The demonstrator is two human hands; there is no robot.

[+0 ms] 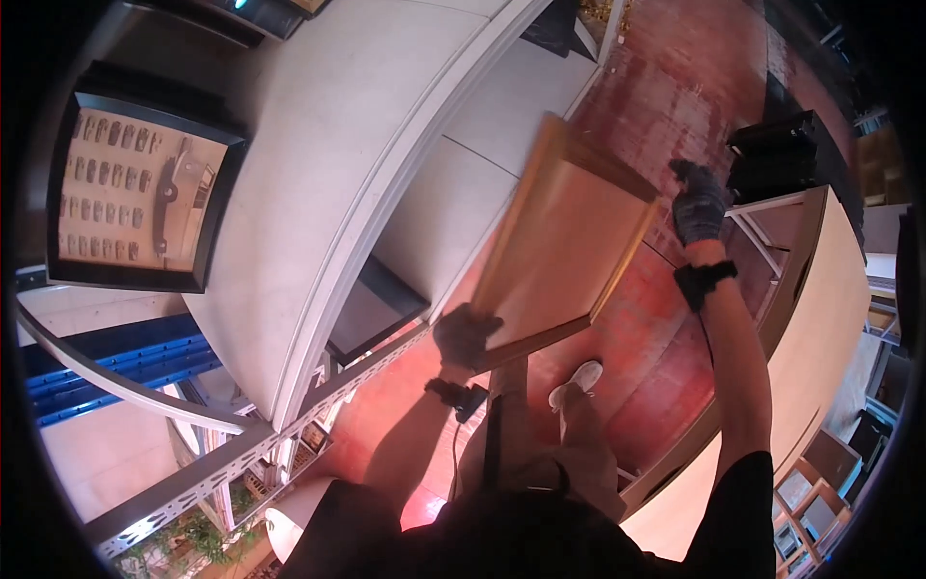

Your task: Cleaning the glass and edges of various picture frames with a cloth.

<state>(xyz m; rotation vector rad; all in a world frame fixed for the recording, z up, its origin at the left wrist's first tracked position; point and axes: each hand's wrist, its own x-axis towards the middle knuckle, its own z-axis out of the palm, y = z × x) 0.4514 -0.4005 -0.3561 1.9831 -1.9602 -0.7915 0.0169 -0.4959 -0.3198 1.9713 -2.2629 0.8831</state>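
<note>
My left hand [466,337], in a dark grey glove, grips the lower left edge of a wooden picture frame [625,265]. The frame hangs tilted in front of me, its gold-brown border around a plain tan panel, slightly blurred. To its right my gloved right hand [699,205] is held out, fingers apart and nothing in it. A narrow gap separates that hand from the frame's far right corner. Dark bands with cables circle both my wrists.
On the pale table [318,125] at left lies a black-framed picture [145,193] of rows of small objects. A dark flat panel [376,307] sits on the shelf below. At right, black stacked items [776,159] stand by a wooden tabletop [820,299]. The floor [666,77] is red.
</note>
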